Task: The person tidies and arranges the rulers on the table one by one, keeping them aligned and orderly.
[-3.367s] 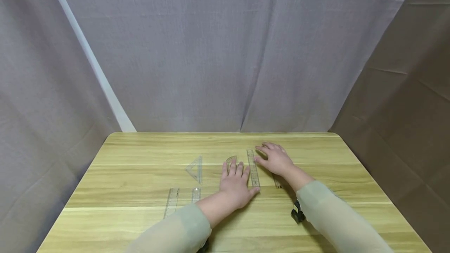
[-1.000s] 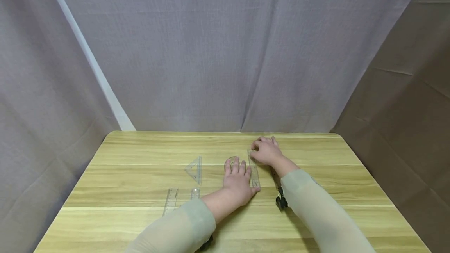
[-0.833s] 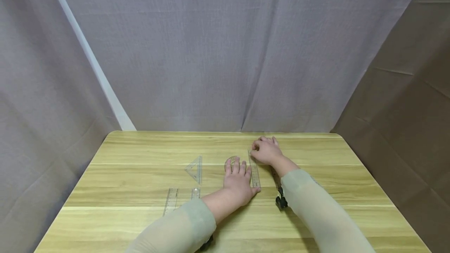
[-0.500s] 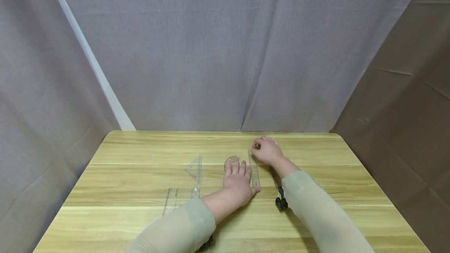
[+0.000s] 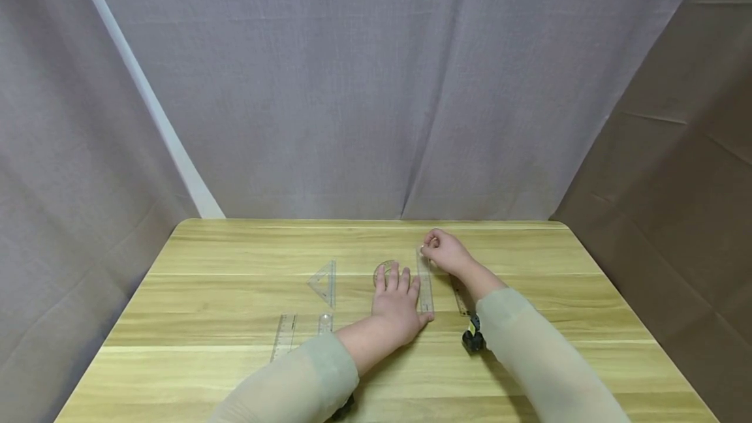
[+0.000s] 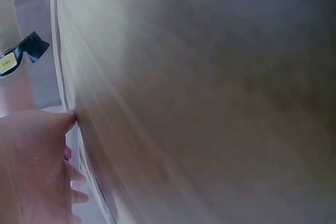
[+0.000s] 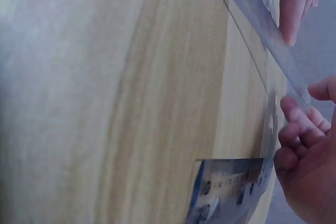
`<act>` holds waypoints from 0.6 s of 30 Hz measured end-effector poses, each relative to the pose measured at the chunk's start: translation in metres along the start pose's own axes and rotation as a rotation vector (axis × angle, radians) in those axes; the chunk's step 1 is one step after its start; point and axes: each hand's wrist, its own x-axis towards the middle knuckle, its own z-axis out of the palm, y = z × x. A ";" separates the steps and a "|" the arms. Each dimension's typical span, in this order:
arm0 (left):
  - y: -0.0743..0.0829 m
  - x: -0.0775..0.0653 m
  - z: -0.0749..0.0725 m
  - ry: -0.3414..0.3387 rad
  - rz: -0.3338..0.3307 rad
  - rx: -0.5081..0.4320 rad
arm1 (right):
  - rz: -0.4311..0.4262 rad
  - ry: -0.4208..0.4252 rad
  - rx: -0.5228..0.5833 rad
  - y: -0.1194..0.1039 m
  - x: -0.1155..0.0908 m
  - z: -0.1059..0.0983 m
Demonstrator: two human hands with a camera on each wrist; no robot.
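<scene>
My right hand (image 5: 448, 253) pinches the far end of a clear plastic ruler (image 5: 425, 286) between thumb and fingers. The right wrist view shows this ruler (image 7: 265, 30) slanting up off the table towards the right hand (image 7: 310, 145). Fingers spread, my left hand (image 5: 393, 311) lies over the table, its thumb on the ruler's near end and its fingertips over a clear protractor (image 5: 377, 274), partly hidden. In the left wrist view the left hand (image 6: 37, 166) is seen from the side. Another clear strip with dark markings (image 5: 460, 297) lies beside the right forearm; holes show in this strip (image 7: 226, 187) up close.
A clear set square (image 5: 332, 284) lies left of the protractor. Nearer, a wide clear ruler (image 5: 284, 333) and a narrower clear piece with a round end (image 5: 326, 324) are partly covered by the left sleeve. Grey curtains (image 5: 329, 96) stand behind the wooden table (image 5: 205, 260).
From over the right-hand strip, my right hand has moved left to the ruler's far end and now pinches it, its fingers more curled. That end has risen slightly; the left hand stays nearly still.
</scene>
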 end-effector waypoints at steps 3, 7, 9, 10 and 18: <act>0.000 0.000 0.000 -0.002 0.002 -0.006 | 0.022 -0.027 0.093 -0.001 -0.001 0.000; 0.000 0.001 0.001 -0.003 0.001 -0.008 | 0.035 -0.048 0.177 0.000 -0.002 0.000; -0.001 0.002 0.001 -0.005 0.002 -0.007 | 0.049 -0.060 0.227 0.001 -0.002 0.000; -0.001 0.002 0.001 -0.005 0.003 -0.005 | 0.055 -0.068 0.258 0.001 -0.002 0.001; -0.003 0.002 0.002 0.012 0.012 0.006 | 0.059 -0.110 0.422 0.008 -0.006 0.001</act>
